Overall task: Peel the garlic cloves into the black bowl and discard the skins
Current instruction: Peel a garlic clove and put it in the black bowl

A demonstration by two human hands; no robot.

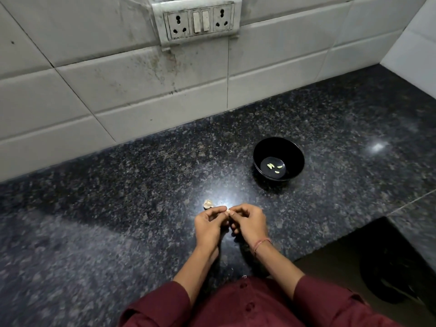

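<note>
— What's on the tabletop?
— I see the bowl upright, right of centre, with three peeled cloves lying in its bottom.
— And the grips?
— Left grip and right grip meet near me, fingers curled, both pinching one clove between their fingertips. A garlic piece lies on the tabletop just beyond the left grip.

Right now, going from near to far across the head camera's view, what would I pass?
The left hand and right hand, together pinching a garlic clove → garlic piece on the counter → black bowl holding peeled cloves → switch panel on the tiled wall.
</note>
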